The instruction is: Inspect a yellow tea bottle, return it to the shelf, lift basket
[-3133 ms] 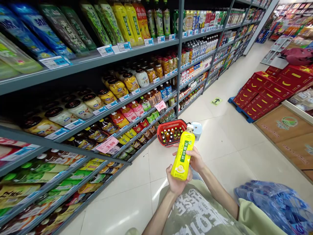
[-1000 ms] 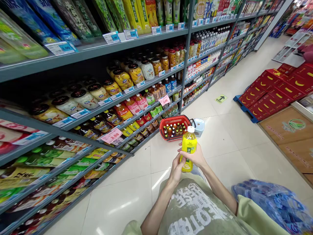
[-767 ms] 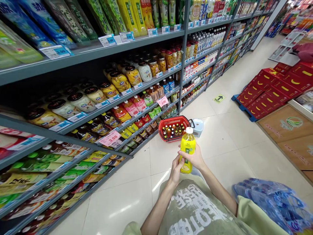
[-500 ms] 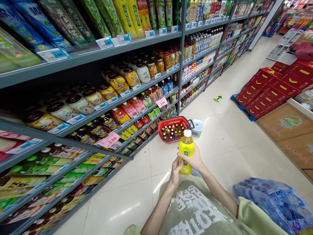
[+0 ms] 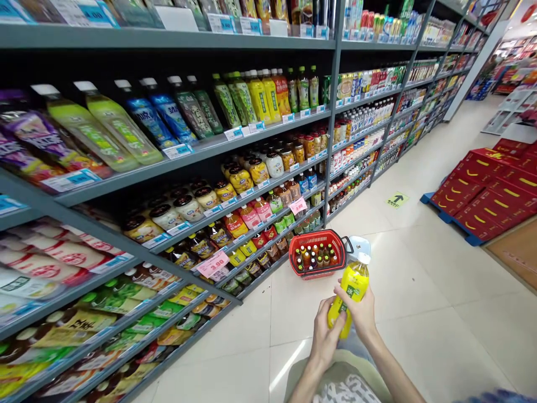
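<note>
Both hands hold one yellow drink bottle (image 5: 353,284) with a white cap, tilted with its cap up and to the right. My left hand (image 5: 325,331) grips it near the base. Higher up, my right hand (image 5: 363,313) is wrapped round its side, the thumb across the front label. Beyond the bottle, a red shopping basket (image 5: 296,267) sits on the floor with several small capped bottles (image 5: 315,256) standing in it. A pale blue stool-like item (image 5: 359,246) stands right behind the bottle's cap, beside the basket.
Along the left runs a tall grey shelf unit (image 5: 210,144) with bottled drinks and jars (image 5: 274,164). Red cartons (image 5: 482,187) are stacked on a blue pallet (image 5: 451,221) at the right. A green arrow sticker (image 5: 397,199) lies on the tiled floor (image 5: 302,313).
The view has tilted up, so more upper shelving shows. The bottle has gone from nearly upright to leaning right, and my left hand has shifted to its lower end.
</note>
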Tool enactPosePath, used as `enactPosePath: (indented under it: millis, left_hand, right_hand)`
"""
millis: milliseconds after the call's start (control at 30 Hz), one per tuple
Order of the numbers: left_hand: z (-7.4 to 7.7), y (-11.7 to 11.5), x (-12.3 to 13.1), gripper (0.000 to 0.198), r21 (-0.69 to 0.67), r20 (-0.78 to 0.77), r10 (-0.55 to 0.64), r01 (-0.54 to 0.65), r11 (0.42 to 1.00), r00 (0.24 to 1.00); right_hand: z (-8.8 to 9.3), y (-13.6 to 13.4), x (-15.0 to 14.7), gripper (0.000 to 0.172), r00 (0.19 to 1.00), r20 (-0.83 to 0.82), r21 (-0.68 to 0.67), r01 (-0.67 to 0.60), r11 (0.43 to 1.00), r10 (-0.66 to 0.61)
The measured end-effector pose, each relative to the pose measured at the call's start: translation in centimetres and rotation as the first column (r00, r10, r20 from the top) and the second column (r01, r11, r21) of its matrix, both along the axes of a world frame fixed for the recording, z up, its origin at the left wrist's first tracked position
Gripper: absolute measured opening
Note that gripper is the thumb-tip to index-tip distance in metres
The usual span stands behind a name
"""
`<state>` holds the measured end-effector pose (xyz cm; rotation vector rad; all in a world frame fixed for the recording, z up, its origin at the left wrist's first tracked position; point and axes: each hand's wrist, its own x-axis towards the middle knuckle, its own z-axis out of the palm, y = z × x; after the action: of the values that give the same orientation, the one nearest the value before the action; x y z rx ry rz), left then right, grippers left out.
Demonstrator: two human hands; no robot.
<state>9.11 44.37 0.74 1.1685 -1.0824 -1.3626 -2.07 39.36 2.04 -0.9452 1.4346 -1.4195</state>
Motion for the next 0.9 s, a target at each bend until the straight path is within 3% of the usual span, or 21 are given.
enactPosePath:
  millis: [233,367,567,900]
  left_hand:
    - [0.0,0.1,-1.0,0.057,-0.018,0.012,-0.017,0.017,1.000,1.000]
    - [-0.2,0.0,-1.4,0.059,0.035,0.031,0.019,-0.020,0.999,0.999]
    - [-0.5,0.4,-1.7,0.056,0.008,0.047,0.053,-0.053,0.999,0.997]
    - [-0.4,0.5,-1.7,0.056,-0.022,0.139,0.048,-0.046,0.999,0.989]
  right_hand:
    - [0.1,0.2,-0.7,0.060,1.000,0.009,0.028,-0.006,1.000,0.006]
    - [0.4,0.7,-0.8,0.053,0.999,0.011,0.015,-0.051,0.999,0.051]
    - [0.9,1.4,-0.7,0.048,0.987,0.026,0.010,-0.158,0.987,0.158]
    - [1.7,2.0,-0.9,0.052,0.983,0.010,-0.008,-0.185,0.983,0.185]
